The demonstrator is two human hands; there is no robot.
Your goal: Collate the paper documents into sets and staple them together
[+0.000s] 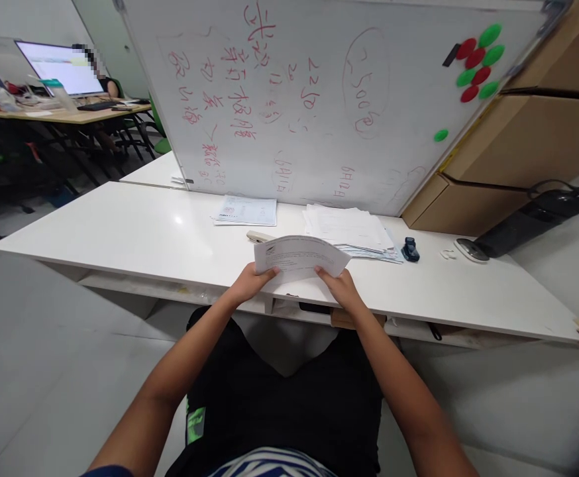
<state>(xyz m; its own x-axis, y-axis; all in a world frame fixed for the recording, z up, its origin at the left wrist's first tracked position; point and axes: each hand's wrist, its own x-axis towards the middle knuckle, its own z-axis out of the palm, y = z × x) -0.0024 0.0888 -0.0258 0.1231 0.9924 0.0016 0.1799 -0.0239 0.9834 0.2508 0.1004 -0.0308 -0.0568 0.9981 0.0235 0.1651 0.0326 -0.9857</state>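
Note:
A white printed sheet of paper (302, 258) is held up over the front edge of the white desk (170, 232), bowed along its top. My left hand (250, 283) grips its left side, thumb on the near face. At the right side, my right hand (340, 286) pinches it in the same way. The fingers behind the paper are hidden. Just beyond the sheet lies a pale stapler-like object (260, 236), partly covered. A stack of papers (346, 228) rests behind and to the right, and a smaller pile of papers (246, 211) lies behind and to the left.
A whiteboard (319, 152) with red writing and magnets stands along the desk's back. To the right are a dark blue object (410, 250), white earbuds (447, 254), a dark bottle (528, 222) lying tilted and cardboard boxes (542, 146). Another person sits by a monitor (61, 66) far left.

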